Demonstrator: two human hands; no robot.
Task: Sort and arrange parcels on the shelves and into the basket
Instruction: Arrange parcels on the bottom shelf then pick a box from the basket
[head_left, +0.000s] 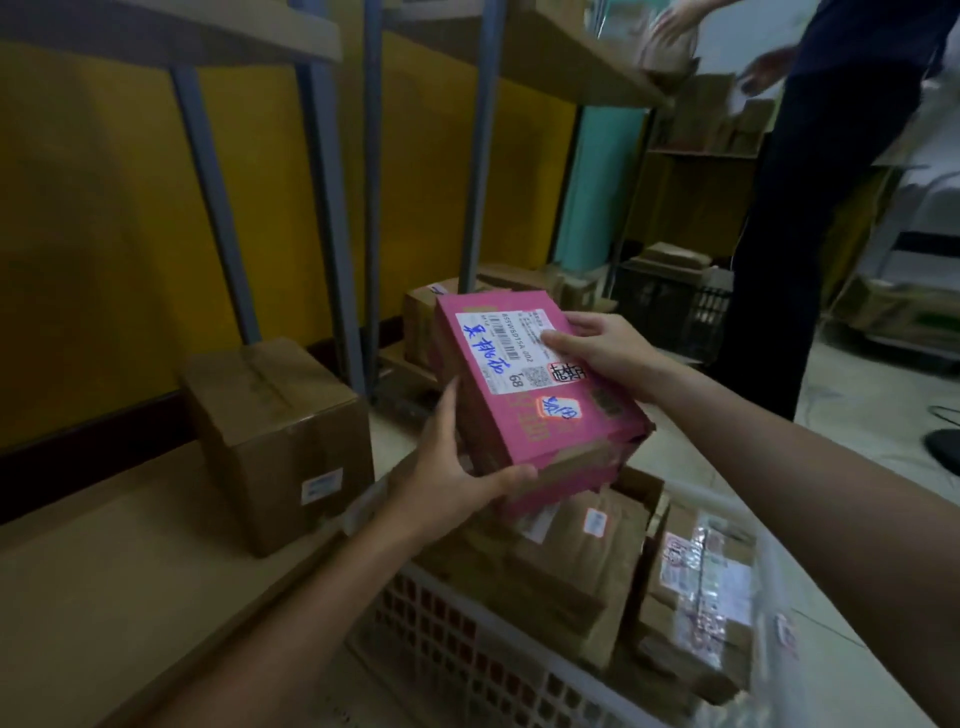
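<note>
Yellow-walled shelving (332, 171) stands beyond both hands, left (447, 483) and right (605, 353), gripping a pink parcel (524, 395) above the basket (467, 649).

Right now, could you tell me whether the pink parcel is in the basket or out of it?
Out: the left hand and right hand hold the pink parcel above the basket.

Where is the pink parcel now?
The pink parcel is mid-frame in the head view, held by the left hand and right hand above the white basket, with a brown box to its left.
</note>
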